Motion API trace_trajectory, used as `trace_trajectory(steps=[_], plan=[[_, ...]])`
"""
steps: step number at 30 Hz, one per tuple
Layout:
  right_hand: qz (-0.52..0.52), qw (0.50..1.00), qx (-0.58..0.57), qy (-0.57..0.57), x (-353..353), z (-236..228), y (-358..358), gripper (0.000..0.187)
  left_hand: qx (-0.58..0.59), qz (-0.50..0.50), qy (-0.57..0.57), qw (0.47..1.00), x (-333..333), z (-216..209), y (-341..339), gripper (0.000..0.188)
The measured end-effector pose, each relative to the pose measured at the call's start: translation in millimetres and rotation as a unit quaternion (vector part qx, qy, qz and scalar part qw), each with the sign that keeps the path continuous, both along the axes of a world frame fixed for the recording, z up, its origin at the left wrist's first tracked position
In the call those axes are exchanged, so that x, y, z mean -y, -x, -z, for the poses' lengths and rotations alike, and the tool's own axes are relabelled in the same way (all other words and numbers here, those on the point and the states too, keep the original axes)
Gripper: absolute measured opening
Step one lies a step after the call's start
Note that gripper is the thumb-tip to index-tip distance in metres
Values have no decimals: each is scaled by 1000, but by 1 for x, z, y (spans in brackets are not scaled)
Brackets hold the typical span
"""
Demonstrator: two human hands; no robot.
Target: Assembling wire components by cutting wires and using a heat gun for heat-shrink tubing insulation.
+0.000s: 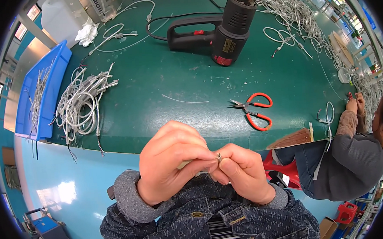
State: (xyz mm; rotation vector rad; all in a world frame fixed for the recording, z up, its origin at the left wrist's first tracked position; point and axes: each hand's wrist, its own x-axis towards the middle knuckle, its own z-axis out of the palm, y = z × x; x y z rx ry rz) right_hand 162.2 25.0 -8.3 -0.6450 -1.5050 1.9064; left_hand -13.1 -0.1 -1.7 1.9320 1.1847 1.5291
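My left hand (173,158) and my right hand (246,168) meet just off the table's near edge. Between their fingertips is the tip of a thin greyish cable (219,157), small and mostly covered by the fingers. The left thumb and forefinger pinch it from one side, the right thumb and forefinger from the other. Beyond the hands, a pair of scissors (256,118) with orange handles lies with its blades slightly apart. A fine pale strand (186,101) rests on the green tabletop (154,82).
A black heat gun (237,20) stands at the back middle. To the left are a bundle of clear-jacketed cables (83,100) and a blue bin (59,66) holding thin wires. A cable heap (292,14) lies back right; a co-worker (352,162) sits at the right.
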Motion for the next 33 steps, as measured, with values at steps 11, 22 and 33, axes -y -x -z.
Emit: trace_trajectory(steps=[11,22,33], plan=[[-20,1000,7,19,-5,-3,0,19,-21,25,-1,999,-7,-3,2,22],[-47,997,-17,58,-6,1,0,23,-24,20,14,999,-7,-2,3,23],[-9,977,-83,198,4,4,1,22,-107,5,-36,994,-5,-3,0,21]])
